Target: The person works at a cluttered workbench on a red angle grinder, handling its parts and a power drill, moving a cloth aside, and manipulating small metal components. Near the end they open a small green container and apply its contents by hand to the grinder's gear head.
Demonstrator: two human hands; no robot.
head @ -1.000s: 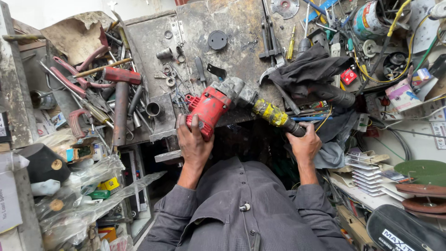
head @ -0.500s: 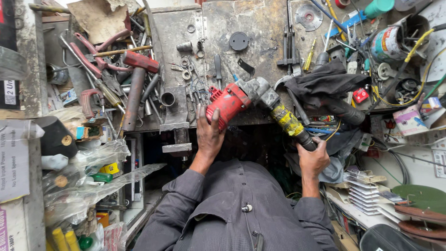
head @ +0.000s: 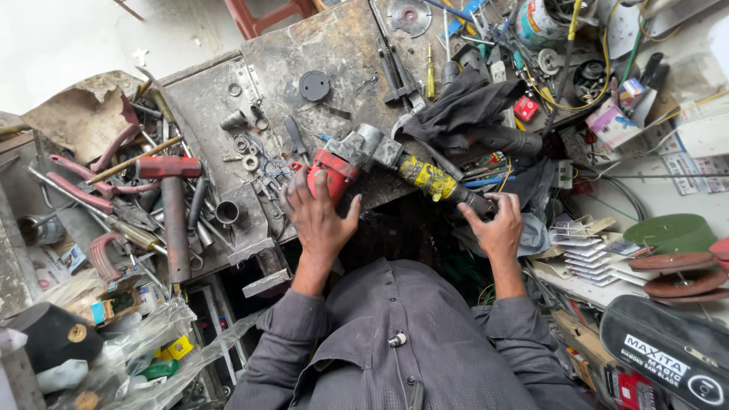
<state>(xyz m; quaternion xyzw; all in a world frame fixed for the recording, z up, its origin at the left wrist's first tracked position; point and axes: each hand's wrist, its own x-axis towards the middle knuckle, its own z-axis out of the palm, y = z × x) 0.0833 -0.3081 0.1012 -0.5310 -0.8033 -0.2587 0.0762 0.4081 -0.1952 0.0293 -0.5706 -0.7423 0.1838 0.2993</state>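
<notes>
**A:** Where was the power tool (head: 380, 163) at that moment?

**B:** Near the middle of the frame, lying slantwise across the front edge of the metal workbench (head: 319, 53). Its red housing was toward the left, a grey metal gear head sat in the middle, and a yellow-wrapped section ran down to a dark end at the right.

**A:** And the hands?

**B:** The left hand (head: 319, 216) lay over the red housing from below, fingers spread and curled against it, thumb out to the right. The right hand (head: 495, 228) was at the dark end, fingertips bent in around it; whether they truly pinched it, I couldn't tell.

**A:** What lay around it?

**B:** A black cloth (head: 463, 106) just above the yellow section, a round black disc (head: 314, 85) in the upper middle of the bench, and a red-headed hammer (head: 171, 205) at the left among pipes and pliers. Flat grinding discs (head: 672, 262) sat stacked at the right edge.
</notes>
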